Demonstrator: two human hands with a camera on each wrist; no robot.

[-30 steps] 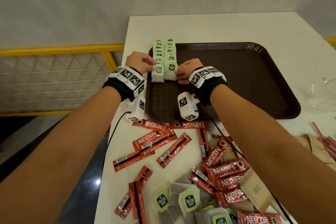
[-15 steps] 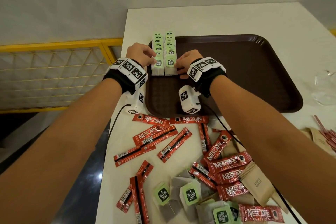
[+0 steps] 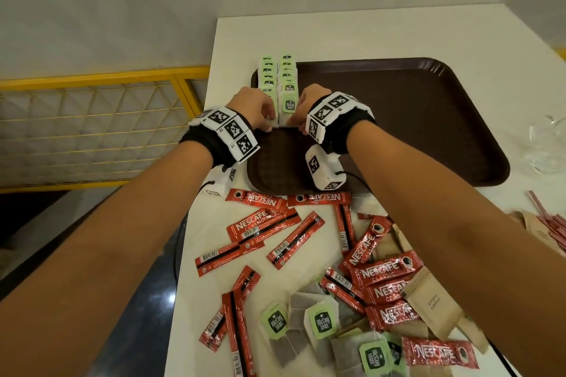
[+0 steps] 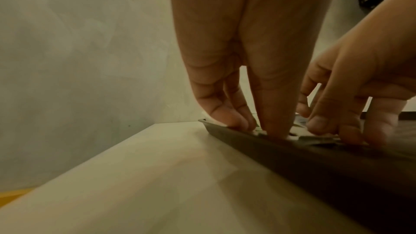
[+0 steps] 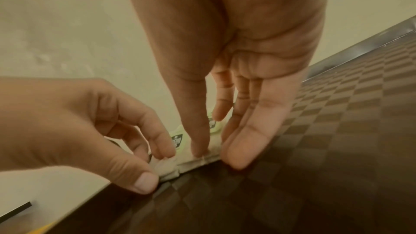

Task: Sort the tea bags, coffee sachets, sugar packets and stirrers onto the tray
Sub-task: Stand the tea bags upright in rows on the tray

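Note:
A brown tray lies on the white table. Two rows of green-tagged tea bags run along the tray's left end. My left hand pinches the nearest bag of the left row between thumb and curled fingers. My right hand holds its fingers straight against the near end of the right row, its thumb on the bag's edge. Loose coffee sachets, tea bags, brown sugar packets and red stirrers lie on the table in front of the tray.
A clear glass item stands right of the tray. A yellow railing runs beyond the table's left edge, which passes close to the tray's left rim. The tray's middle and right show bare brown surface.
Both hands stay at the near end of the two rows. My left fingers have come over the front bag of the left row, hiding its green tag.

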